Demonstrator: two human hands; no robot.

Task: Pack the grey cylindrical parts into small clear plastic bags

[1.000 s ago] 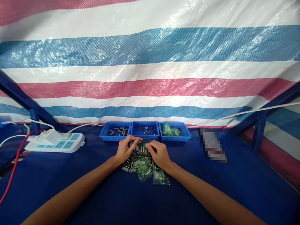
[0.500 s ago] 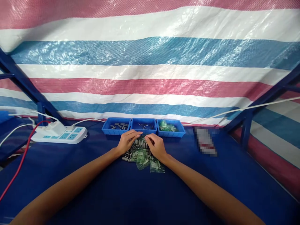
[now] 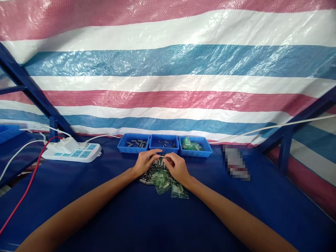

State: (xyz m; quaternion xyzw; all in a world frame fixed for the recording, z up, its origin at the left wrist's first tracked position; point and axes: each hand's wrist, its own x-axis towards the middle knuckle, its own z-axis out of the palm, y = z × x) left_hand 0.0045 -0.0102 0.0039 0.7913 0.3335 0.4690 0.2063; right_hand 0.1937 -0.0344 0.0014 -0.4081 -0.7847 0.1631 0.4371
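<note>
Working over mixed pile (image 3: 159, 176): small batches (image 3: 141, 144) in blue bins (image 3: 195, 153), most apparently remaining. Left hand (image 3: 142, 163) thumb and fingers parted; right hand (image 3: 179, 168) fingers bunched (pinching anything? cannot tell).

The left hand (image 3: 143, 163) and right hand (image 3: 177, 168), both bare, as I see them from afar.
The left forearm (image 3: 90, 201) and right forearm (image 3: 231, 212) are smooth and uncovered, slim near the hands and broader farther back. Fingernails are too small to make out.
</note>
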